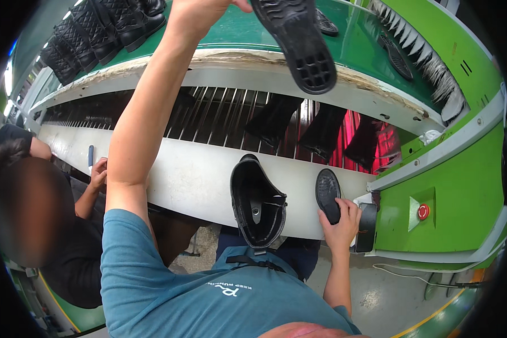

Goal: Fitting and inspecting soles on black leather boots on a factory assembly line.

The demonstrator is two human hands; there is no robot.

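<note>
My left arm reaches up to the far side, and my left hand (205,12) is partly cut off by the upper edge. Its visible fingers meet the edge of a black shoe sole (305,53), held up with the treaded underside showing. On the white worktop my right hand (341,225) grips the lower end of a second black sole (328,191), thumb and fingers on its rim. A black boot (243,197) rests between my arms at the worktop's near edge, its wide opening towards me.
Above a roller conveyor (219,112) carrying black boots (273,118) runs a green shelf (231,31) with more boots (104,31) and loose soles (397,56). Red light glows beneath. A green machine with a red button (423,212) stands right. A co-worker (67,208) sits left.
</note>
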